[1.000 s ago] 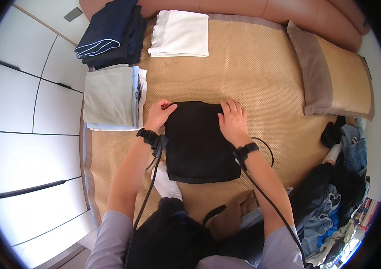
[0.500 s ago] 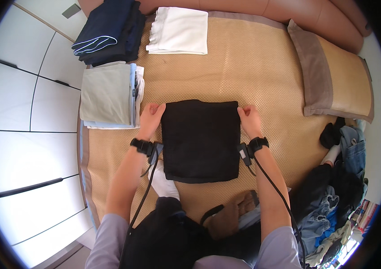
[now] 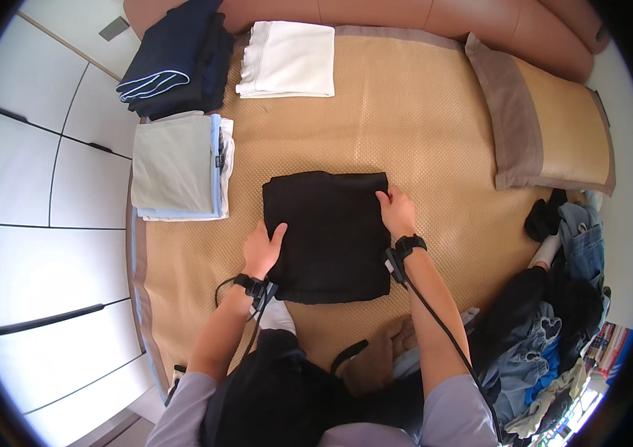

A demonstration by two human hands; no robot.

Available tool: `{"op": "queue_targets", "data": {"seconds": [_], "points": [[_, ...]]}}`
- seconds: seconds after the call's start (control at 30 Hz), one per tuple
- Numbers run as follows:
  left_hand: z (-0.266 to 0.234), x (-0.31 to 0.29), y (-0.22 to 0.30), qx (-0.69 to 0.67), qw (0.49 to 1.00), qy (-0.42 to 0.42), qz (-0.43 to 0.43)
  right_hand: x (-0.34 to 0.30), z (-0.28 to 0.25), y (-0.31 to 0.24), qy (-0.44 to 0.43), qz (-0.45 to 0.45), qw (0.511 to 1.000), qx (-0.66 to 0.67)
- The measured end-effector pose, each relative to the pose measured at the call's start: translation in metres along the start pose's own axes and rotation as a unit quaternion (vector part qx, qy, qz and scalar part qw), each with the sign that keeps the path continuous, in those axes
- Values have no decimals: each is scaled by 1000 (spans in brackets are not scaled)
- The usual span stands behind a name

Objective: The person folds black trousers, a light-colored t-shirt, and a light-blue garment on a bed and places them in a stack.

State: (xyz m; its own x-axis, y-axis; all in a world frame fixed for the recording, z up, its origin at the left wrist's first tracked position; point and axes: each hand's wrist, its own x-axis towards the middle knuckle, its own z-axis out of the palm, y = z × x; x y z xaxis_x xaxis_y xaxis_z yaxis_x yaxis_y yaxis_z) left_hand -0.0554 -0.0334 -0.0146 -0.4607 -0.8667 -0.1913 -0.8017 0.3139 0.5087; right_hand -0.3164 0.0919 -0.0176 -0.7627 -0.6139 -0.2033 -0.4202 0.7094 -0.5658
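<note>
Black, squarish folded cloth (image 3: 327, 238) between two hands

The black folded cloth lies flat on the tan woven mat (image 3: 421, 141), in front of the person. The left hand (image 3: 263, 251) is at its left edge: the thumb rests on top, spread away from the other fingers, which are along the side. Whether this hand grips the cloth, I cannot tell. The right hand (image 3: 397, 211) is near the upper right corner, with its fingers curled, and it pinches the right edge. Each wrist wears a black strap with a cable.

To the left there is a neat stack of pale grey, light blue and white folded clothes (image 3: 172, 164). Just beyond it is a pile of dark navy folded clothes (image 3: 175, 56), one with white piping. Beside this pile, to the right, lies a white folded cloth (image 3: 290, 59). A tan and brown pillow (image 3: 555, 127) is at far right, and nearer is a loose heap of blue, black and beige clothes (image 3: 540, 357).
</note>
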Motion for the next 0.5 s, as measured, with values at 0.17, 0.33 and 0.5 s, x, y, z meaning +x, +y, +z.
{"op": "queue_targets", "data": {"seconds": [0.17,0.33,0.5], "points": [[-5,1,3,-20,1000,14,17,-24,-15,-7,8,43,999,28],[-7,2,-2,-2,1000,-4,-7,-66,-15,16,-102,114,979,133],[-3,7,-12,-62,998,-15,16,-87,-5,22,-25,-10,997,78]]}}
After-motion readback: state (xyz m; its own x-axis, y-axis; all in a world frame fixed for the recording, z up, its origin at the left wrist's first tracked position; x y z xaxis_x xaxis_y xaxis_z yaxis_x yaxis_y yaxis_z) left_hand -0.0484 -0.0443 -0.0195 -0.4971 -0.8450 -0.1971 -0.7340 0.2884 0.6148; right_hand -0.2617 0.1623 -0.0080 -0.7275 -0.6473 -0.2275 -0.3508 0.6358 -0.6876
